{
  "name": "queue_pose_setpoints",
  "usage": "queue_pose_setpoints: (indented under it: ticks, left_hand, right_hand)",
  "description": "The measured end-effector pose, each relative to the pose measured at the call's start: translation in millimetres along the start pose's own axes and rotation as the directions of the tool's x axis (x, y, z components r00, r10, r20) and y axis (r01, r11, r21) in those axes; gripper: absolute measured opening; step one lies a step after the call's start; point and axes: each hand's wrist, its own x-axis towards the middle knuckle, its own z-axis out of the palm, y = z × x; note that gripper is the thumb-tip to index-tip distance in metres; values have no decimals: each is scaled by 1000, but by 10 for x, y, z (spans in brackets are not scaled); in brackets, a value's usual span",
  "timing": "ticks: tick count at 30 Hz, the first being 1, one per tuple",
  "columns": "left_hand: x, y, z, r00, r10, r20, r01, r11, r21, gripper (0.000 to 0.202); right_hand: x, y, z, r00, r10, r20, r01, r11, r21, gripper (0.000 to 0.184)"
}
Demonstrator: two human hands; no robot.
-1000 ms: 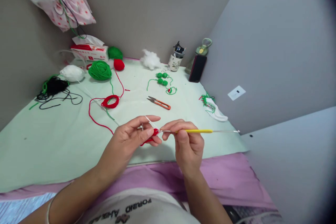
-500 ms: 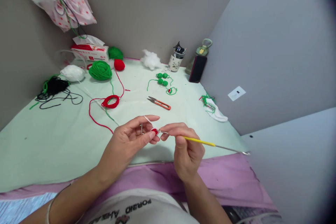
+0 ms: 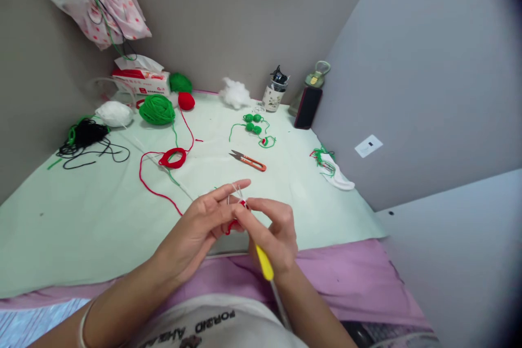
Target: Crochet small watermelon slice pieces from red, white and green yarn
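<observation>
A dark phone (image 3: 308, 109) stands before a green bottle (image 3: 317, 77), while a tissue box (image 3: 150, 83) sits below pink polka-dot fabric (image 3: 120, 2).

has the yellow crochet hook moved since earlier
Yes: the crochet hook has swung from pointing right over the pale green table cover to pointing down past its front edge, toward the white shirt.

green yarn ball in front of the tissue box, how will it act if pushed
The green yarn ball would probably roll a little, being rounded. Its wound strands look soft, so it should squash easily. The green tail trailing from its right side may drag or unwind.
</observation>
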Motion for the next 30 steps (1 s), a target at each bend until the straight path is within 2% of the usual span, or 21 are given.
queue_pose_setpoints:
  ticks: [1,3,5,7,9,13,16,19,21,23,26,28,30]
  left_hand:
    - [8,12,-14,1000,-29,3,29,999,-18,47]
    - [15,37,-36,999,-7,-32,7,1000,-3,43]
    - [10,48,-41,996,63,-60,-60,997,56,40]
    - [0,38,-31,992,115,-46,-109,987,116,40]
    - [-5,16,-18,990,137,-26,-132,980,150,41]
    - [13,-17,2,985,165,-46,-155,973,170,39]
    - [33,-26,26,986,160,-51,-153,982,115,41]
    - [55,-32,30,997,73,-37,-74,997,-4,39]
    - [71,-26,8,1000,-17,-1,17,997,-81,37]
    - [80,-9,-23,998,-64,16,65,990,-124,35]
    - [70,19,-42,1000,-30,-6,29,993,-113,34]
    - [52,25,-23,1000,8,-8,-9,998,-57,34]
    - [37,15,7,999,42,-10,-42,999,0,34]
  right_hand:
    - [19,0,-8,999,49,-13,-48,996,75,47]
    - [77,-12,-31,974,222,-41,-203,942,267,32]
    - [145,-28,-43,917,397,-44,-334,821,462,25]
    - [198,-36,-35,885,466,-9,-377,728,572,22]
    - [225,-32,-15,889,458,32,-387,710,588,20]
    - [201,-22,13,897,441,32,-388,749,538,22]
    - [150,-21,12,941,339,13,-320,871,372,27]
    - [129,-14,1,985,172,15,-172,964,201,34]
    - [148,-4,-11,980,197,-1,-191,951,242,30]
    - [183,7,-23,935,353,-39,-311,866,393,23]
    - [224,14,-21,828,561,8,-443,644,624,18]
    - [230,9,2,808,582,90,-474,553,685,18]
    - [220,0,35,817,563,123,-482,551,681,18]
